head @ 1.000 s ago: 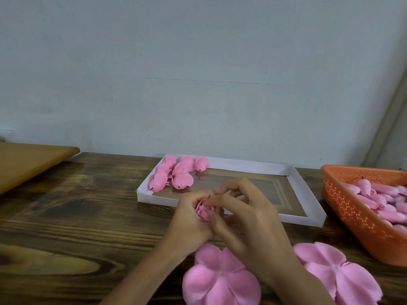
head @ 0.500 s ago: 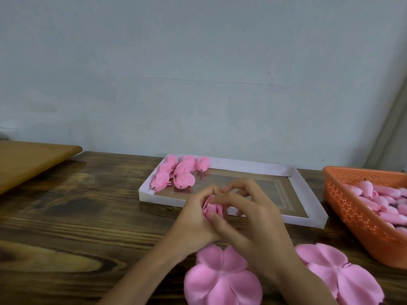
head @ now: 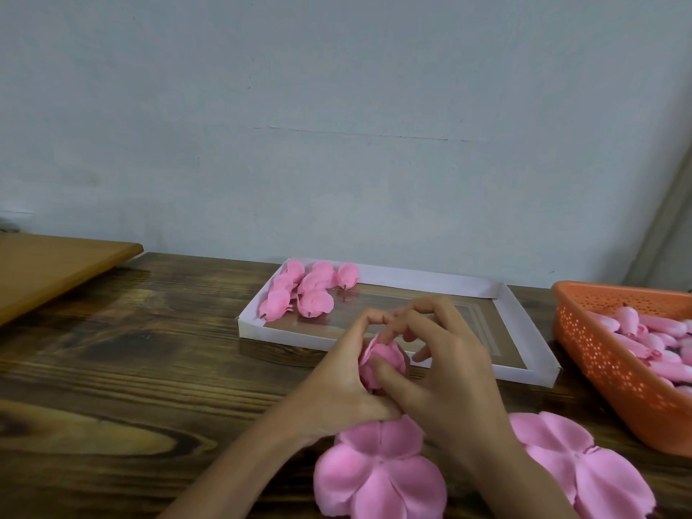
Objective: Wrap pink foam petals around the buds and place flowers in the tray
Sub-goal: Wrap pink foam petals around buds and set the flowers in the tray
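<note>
One tray. About seven finished flowers in its far-left corner; overlap blurs the exact count. One held flower between left hand and right hand. Two flat petal pieces near, on the surface. One orange basket right; buds heaped, too many to count.

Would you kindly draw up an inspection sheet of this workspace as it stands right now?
Surface: dark wooden table; flat pink foam petal cut-out at the near edge, second petal cut-out to its right.
Job's things: partly wrapped pink foam flower held in both hands; shallow white tray with a cluster of finished pink flowers in its far-left corner; orange perforated basket of pink buds at right.
Clutter: light wooden board at far left.
Hands: left hand grips the flower; right hand pinches its petals.
Cables: nothing seen.
Surroundings: plain pale wall behind.
</note>
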The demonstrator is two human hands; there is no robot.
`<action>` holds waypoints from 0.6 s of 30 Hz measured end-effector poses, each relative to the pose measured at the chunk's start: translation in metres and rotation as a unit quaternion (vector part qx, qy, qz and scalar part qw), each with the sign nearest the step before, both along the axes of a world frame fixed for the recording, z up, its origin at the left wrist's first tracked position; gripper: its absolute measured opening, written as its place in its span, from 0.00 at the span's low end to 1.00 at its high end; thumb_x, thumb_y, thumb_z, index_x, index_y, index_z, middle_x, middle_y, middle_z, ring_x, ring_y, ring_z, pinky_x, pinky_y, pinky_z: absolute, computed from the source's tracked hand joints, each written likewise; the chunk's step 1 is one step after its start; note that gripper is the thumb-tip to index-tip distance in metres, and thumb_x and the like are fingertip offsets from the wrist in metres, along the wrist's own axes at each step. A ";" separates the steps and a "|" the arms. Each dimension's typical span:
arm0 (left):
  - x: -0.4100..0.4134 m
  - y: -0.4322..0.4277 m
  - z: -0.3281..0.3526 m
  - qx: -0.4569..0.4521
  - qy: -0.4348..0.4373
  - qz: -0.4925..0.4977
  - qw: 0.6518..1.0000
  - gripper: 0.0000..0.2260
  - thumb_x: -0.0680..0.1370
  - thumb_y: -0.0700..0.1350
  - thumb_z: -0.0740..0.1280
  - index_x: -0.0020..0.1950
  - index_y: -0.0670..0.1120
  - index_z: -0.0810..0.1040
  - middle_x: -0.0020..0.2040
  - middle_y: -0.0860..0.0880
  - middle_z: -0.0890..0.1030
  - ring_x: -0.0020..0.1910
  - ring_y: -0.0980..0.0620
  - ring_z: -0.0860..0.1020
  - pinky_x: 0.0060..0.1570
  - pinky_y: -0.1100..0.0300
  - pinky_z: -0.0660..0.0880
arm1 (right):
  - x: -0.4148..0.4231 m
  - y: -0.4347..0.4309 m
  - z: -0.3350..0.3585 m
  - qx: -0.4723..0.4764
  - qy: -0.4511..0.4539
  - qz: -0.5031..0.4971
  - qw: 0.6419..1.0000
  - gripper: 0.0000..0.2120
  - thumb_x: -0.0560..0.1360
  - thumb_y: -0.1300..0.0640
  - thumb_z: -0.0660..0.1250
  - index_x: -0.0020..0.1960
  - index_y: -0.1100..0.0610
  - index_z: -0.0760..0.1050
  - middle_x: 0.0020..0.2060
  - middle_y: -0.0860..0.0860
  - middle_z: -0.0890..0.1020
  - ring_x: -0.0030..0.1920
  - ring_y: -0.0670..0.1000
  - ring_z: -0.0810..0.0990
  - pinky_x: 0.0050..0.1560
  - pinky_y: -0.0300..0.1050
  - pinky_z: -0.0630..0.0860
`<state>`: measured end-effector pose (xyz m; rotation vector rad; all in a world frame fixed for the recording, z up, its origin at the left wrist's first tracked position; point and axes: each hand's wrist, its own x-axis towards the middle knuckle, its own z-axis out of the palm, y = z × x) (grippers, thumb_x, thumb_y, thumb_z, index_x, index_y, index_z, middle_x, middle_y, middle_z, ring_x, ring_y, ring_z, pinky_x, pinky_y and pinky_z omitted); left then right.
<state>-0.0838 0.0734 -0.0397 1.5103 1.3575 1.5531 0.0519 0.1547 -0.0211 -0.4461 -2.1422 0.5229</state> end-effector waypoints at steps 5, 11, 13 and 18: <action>0.001 0.001 -0.002 -0.015 0.000 0.015 1.000 0.34 0.68 0.30 0.74 0.68 0.52 0.69 0.47 0.50 0.80 0.46 0.51 0.80 0.45 0.56 0.76 | -0.001 -0.002 -0.001 0.006 -0.001 -0.017 1.000 0.06 0.68 0.43 0.70 0.41 0.44 0.78 0.54 0.37 0.74 0.52 0.44 0.79 0.44 0.48 0.80; 0.006 0.005 -0.005 -0.001 -0.010 0.009 1.000 0.27 0.73 0.20 0.70 0.66 0.38 0.64 0.45 0.39 0.75 0.43 0.62 0.80 0.46 0.68 0.76 | -0.009 -0.014 -0.007 -0.028 0.043 -0.035 0.998 0.05 0.65 0.50 0.70 0.39 0.47 0.75 0.51 0.40 0.74 0.49 0.44 0.79 0.42 0.48 0.79; 0.008 0.006 -0.005 0.002 -0.010 0.002 1.000 0.25 0.73 0.18 0.67 0.65 0.34 0.63 0.43 0.43 0.76 0.42 0.66 0.81 0.44 0.70 0.75 | -0.012 -0.019 -0.009 -0.051 0.070 -0.043 0.995 0.05 0.65 0.52 0.69 0.39 0.48 0.74 0.49 0.42 0.74 0.47 0.45 0.79 0.41 0.47 0.78; 0.010 0.006 -0.014 0.016 -0.031 -0.001 0.999 0.14 0.78 0.20 0.61 0.59 0.33 0.68 0.40 0.44 0.74 0.34 0.62 0.77 0.39 0.71 0.74 | -0.019 -0.024 -0.015 -0.083 0.115 -0.064 0.988 0.09 0.65 0.57 0.72 0.37 0.50 0.71 0.46 0.43 0.73 0.46 0.45 0.78 0.43 0.39 0.73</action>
